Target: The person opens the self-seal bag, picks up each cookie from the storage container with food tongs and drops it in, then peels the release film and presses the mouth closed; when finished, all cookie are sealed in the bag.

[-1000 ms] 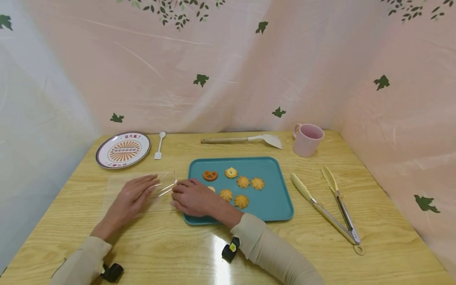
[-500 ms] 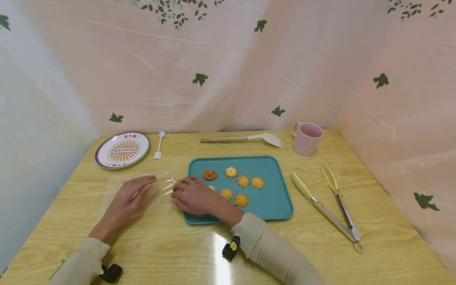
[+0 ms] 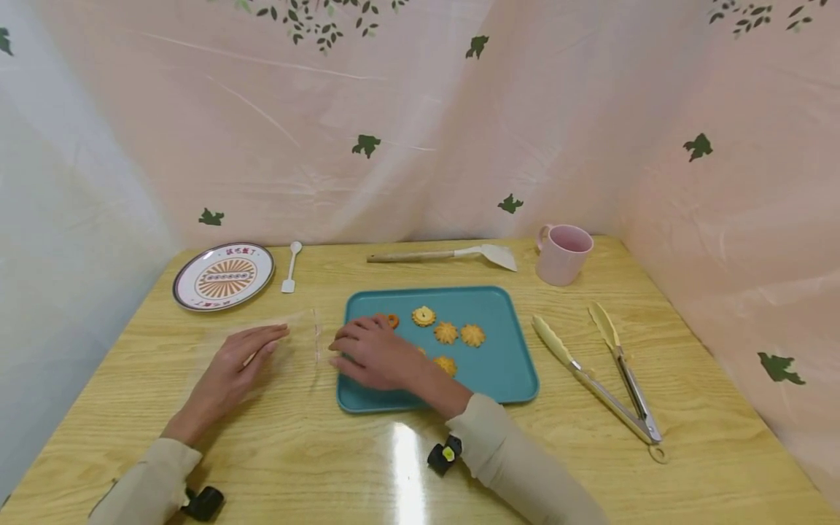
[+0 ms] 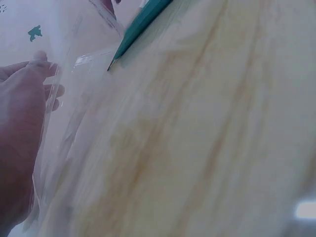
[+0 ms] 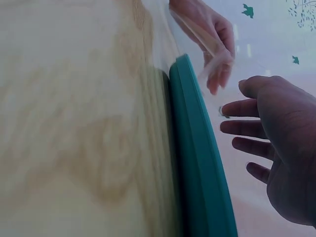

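Note:
My left hand (image 3: 232, 368) holds a clear plastic bag (image 3: 303, 343) left of the teal tray (image 3: 505, 375), with the film between thumb and fingers. The bag's creased edge stands toward the tray, and in the left wrist view the film (image 4: 74, 118) stretches beside the hand. Over the tray's left side is my right hand (image 3: 380, 357), its fingers (image 5: 244, 128) apart and holding nothing. Several flower-shaped cookies (image 3: 472, 335) lie on the tray with a round cookie (image 3: 423, 316). A pretzel (image 3: 393, 321) and other cookies are partly hidden by the right hand.
Tongs (image 3: 607, 383) lie spread on the right. A pink mug (image 3: 563, 255) stands at the back right, left of it a spatula (image 3: 426, 256). At the back left are a patterned plate (image 3: 224, 277) and a small white spoon (image 3: 292, 268). A pale curtain (image 3: 420, 175) surrounds the table.
My right hand has let go of the bag's edge and moved right over the tray, now covering part of the pretzel. The left hand stays with the bag, whose edge has straightened.

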Tool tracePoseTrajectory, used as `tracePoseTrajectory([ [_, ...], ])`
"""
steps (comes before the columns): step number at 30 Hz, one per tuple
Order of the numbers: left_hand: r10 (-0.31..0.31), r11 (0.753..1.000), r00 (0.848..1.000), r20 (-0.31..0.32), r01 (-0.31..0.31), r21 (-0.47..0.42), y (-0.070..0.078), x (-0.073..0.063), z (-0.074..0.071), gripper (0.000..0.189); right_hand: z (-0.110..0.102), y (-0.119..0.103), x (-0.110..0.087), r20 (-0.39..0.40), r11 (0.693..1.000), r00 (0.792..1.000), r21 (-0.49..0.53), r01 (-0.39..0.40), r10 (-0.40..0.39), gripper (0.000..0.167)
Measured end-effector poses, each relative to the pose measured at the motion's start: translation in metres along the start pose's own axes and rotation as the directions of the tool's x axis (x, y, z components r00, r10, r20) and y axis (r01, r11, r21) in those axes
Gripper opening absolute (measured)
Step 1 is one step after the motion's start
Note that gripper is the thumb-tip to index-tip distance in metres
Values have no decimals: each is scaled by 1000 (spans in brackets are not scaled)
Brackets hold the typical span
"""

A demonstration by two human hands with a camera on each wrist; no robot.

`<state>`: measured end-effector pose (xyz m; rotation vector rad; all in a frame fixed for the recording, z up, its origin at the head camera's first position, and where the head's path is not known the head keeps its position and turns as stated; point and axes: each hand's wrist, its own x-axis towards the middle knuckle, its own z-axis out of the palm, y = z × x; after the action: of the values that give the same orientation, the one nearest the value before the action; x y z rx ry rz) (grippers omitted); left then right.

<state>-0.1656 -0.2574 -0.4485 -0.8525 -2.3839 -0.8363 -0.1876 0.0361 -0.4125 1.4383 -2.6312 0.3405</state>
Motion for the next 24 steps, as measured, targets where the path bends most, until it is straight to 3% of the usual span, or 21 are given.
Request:
tracePoseTrajectory([
  [9,-23,999,999,39,22,27,0,1,1,33,-16,25,-44,-160,997,986,66,-35,45,30],
  [24,-46,997,996,80,41,62,0,-2,1,30,-51,63,-126,-269,971,934,104,-215,235,28],
])
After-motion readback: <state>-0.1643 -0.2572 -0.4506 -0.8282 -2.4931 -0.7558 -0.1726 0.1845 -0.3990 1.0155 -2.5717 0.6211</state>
